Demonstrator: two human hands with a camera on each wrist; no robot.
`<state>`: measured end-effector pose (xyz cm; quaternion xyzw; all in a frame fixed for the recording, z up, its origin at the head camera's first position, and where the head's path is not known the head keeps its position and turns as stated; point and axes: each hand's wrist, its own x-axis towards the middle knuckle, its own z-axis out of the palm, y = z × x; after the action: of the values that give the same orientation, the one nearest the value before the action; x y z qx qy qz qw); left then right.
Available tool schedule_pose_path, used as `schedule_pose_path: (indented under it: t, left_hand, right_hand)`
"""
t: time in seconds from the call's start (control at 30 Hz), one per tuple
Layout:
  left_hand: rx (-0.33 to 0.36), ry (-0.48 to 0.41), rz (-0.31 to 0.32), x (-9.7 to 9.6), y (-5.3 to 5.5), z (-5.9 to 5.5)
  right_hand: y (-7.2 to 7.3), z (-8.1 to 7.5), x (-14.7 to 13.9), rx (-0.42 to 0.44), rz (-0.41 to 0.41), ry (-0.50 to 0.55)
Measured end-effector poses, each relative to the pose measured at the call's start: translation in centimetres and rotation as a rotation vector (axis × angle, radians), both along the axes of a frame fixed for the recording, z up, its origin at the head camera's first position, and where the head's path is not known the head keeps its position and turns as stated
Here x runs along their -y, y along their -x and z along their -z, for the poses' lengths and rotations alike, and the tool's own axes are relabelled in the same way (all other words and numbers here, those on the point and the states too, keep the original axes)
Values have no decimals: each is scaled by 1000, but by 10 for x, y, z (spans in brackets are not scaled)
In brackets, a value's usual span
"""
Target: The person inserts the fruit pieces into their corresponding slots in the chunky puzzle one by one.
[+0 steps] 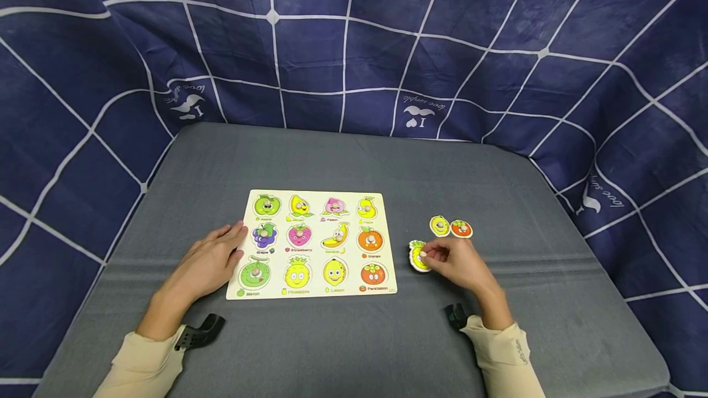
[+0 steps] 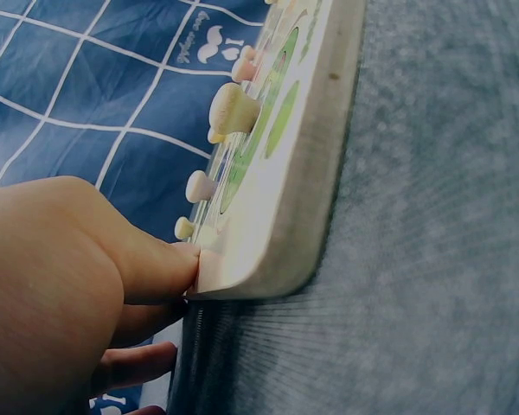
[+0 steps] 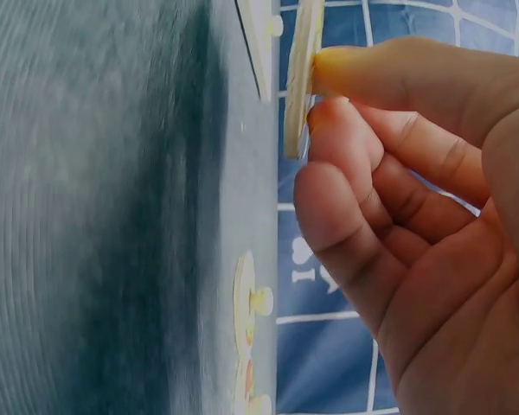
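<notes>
A cream fruit puzzle board lies flat on the grey table. Knobbed fruit pieces sit in it, among them a green melon at the near left corner. My left hand rests against the board's left edge, its fingers fairly straight. In the left wrist view the thumb tip touches that edge. To the right of the board, my right hand pinches a pineapple piece between thumb and fingertips. The right wrist view has this piece edge-on, raised above the cloth, its knob hidden by the fingers.
Just beyond the right hand, a yellow lemon piece and a red-orange persimmon piece lie side by side, knobs up. Grey cloth covers the table. A dark blue curtain with white lines surrounds its back and sides.
</notes>
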<state>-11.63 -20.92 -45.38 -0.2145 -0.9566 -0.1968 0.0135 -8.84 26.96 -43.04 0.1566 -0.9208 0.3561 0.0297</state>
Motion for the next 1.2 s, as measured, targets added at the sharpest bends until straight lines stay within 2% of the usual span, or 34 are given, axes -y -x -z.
schedule_pose_path:
  t: [0.47, 0.83, 1.2]
  left_hand:
    - [0, -3, -2, 0, 0, 0]
    - [6, 4, -5, 0, 0, 1]
    - [4, 2, -7, 0, -1, 0]
  right_hand:
    - [5, -3, 24, 71, -89, 8]
    - [10, -2, 43, 52, -166, 0]
    - [13, -2, 58, 52, -207, -31]
